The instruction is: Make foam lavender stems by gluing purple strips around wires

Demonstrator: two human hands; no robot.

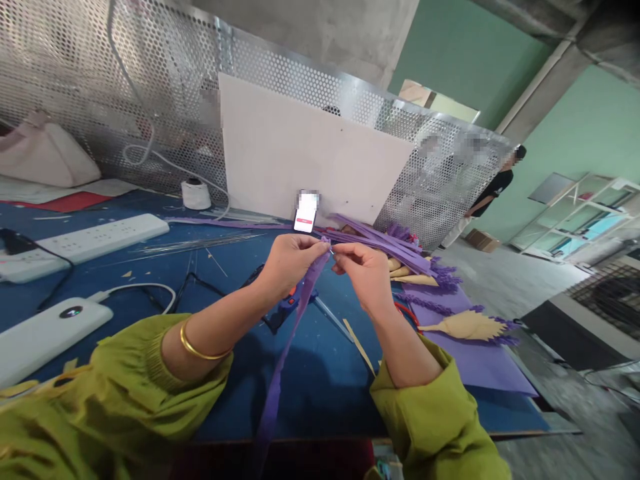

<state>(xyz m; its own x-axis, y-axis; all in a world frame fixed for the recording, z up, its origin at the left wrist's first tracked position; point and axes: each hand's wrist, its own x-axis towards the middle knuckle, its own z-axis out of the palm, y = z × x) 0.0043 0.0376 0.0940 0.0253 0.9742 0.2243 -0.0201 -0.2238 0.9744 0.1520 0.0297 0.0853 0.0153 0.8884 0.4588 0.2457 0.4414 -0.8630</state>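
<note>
My left hand [290, 261] and my right hand [361, 267] meet above the blue table [325, 380], both closed in a pinch. Between them they hold the top end of a long purple fringed paper strip [293, 327], which hangs down toward me past the table edge. A thin wire tip seems to show between the fingertips of the two hands. Both arms wear green sleeves; a gold bangle circles my left wrist. Under my left hand lies a blue glue gun [283, 308].
A phone [305, 212] leans on a white board [310, 153] at the back. Purple strips [385, 243], finished lavender stems [465, 325] and a purple sheet [475, 363] lie right. Power strip [85, 243], power bank [45, 337] and tape roll [195, 195] sit left. A person [493, 193] stands far right.
</note>
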